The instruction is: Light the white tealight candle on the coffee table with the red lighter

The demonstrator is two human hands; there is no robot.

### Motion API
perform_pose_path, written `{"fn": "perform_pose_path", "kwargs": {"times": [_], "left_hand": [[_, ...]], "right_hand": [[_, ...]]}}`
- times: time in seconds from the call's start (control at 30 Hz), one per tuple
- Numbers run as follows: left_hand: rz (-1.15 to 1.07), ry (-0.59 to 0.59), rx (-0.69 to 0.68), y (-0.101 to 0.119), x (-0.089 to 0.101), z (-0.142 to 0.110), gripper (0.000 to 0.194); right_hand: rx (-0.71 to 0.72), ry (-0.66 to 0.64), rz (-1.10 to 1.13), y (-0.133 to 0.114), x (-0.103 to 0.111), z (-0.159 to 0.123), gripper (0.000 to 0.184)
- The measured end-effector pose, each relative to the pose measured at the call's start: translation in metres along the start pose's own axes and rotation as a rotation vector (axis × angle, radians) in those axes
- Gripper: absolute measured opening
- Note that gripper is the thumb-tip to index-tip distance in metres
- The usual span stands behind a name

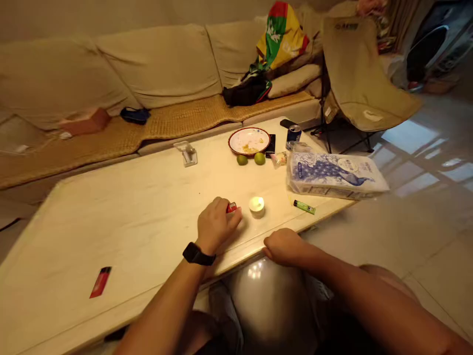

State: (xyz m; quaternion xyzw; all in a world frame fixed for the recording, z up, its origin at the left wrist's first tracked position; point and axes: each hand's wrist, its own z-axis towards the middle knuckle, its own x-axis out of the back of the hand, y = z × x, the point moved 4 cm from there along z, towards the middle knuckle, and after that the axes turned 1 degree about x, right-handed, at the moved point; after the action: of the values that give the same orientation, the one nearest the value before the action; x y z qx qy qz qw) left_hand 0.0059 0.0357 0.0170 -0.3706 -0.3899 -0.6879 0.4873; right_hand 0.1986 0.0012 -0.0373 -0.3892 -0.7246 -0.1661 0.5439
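Head-camera view, left to right. A flat red-and-black packet (100,282) is lying on the pale table (129,222) near its front edge, well apart from the other items. A beige sofa (158,64) is running behind the table, with a woven mat (181,121) covering its seat. The left hand (216,224), wearing a black watch (194,253), is resting over the table with its fingers together, clamped on a red lighter (231,207), whose end is showing past the fingertips. A white cup (256,205) is standing just beside the lighter, between it and a green lighter (304,207). Farther back, a clear plastic holder (187,154), a plate (249,141) with crumbs, two limes (251,159) and a blue can (293,136) are standing on the table. The right hand (284,246) is lying on the front edge, fingers together and loosely bent, gripping nothing. A blue-printed tissue pack (334,175) is lying at the right end, near a beige folding chair (364,74).
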Motion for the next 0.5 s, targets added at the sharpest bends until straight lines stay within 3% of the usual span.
{"fn": "perform_pose_path", "kwargs": {"times": [0.5], "left_hand": [[-0.012, 0.035, -0.020, 0.0045, -0.0002, 0.0026, 0.026]], "right_hand": [[0.011, -0.014, -0.027, -0.0049, 0.0047, -0.0003, 0.041]]}}
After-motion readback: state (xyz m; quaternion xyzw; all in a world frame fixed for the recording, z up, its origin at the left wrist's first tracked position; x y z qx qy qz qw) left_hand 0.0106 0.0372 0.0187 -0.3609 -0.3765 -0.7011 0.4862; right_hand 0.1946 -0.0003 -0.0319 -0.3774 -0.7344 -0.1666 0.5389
